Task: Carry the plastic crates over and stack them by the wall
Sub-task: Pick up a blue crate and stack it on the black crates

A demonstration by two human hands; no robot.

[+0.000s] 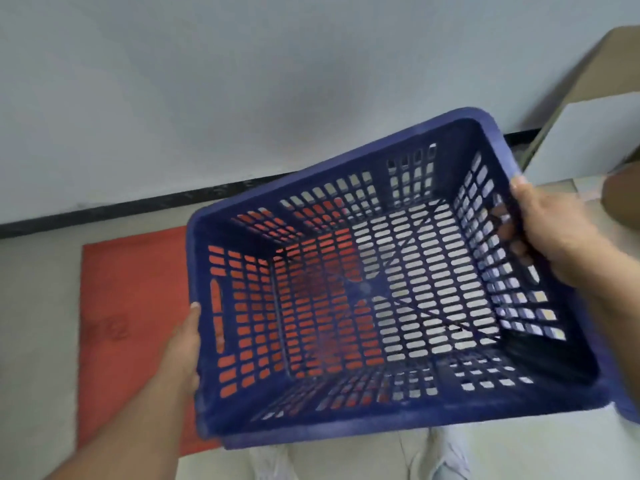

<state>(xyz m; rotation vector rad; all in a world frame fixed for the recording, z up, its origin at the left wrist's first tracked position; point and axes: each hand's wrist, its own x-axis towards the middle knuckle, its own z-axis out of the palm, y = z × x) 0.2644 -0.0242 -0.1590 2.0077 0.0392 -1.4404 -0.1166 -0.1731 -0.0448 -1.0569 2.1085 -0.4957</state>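
Your left hand (183, 344) and right hand (550, 230) are gripping the short ends of an empty blue crate (377, 289), holding it tilted in the air over the red mat (128, 306) by the wall (242, 81). No stack is showing there yet, so you are likely setting down the first crate, with any others still to be fetched.

A single wide-angle camera sits on the person's head, facing forward and steeply down toward the pale tiled floor (34, 306) and the white wall (242, 81) with its black skirting strip (104, 211). It is close in: the blue slotted plastic crate (381, 424) fills the frame's middle. Straight edges bow near the borders.
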